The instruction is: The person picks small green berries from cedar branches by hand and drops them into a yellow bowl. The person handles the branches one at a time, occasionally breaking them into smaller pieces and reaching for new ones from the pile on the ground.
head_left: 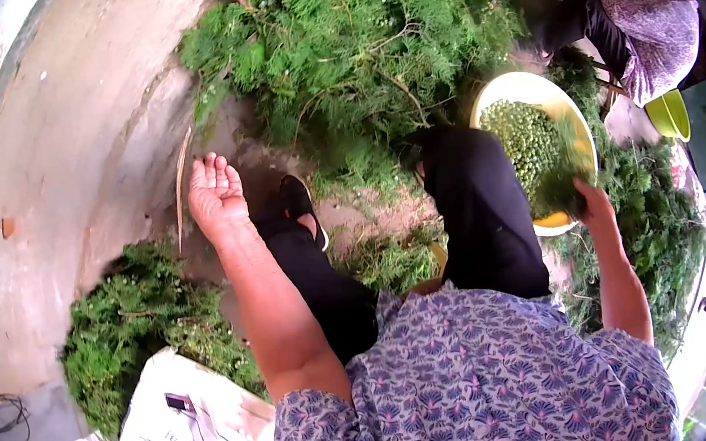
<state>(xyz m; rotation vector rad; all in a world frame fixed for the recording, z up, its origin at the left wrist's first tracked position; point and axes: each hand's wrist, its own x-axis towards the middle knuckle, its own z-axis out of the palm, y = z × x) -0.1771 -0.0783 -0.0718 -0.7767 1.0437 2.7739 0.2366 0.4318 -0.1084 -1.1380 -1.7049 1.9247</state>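
Note:
My left hand is raised palm up on the left, fingers loosely extended, with nothing in it. My right hand is at the near right rim of a yellow basin. A dark green leafy sprig, smeared by motion, extends from its fingers over the basin. Many small round green berries lie inside the basin. The fingers of my right hand are partly hidden by blur. Ahead of my knees lies a large heap of feathery green branches.
Another pile of branches lies at the lower left, beside a white sack with a dark phone-like object on it. More branches lie right of the basin. A co-worker sits at upper right, near a lime-green bucket.

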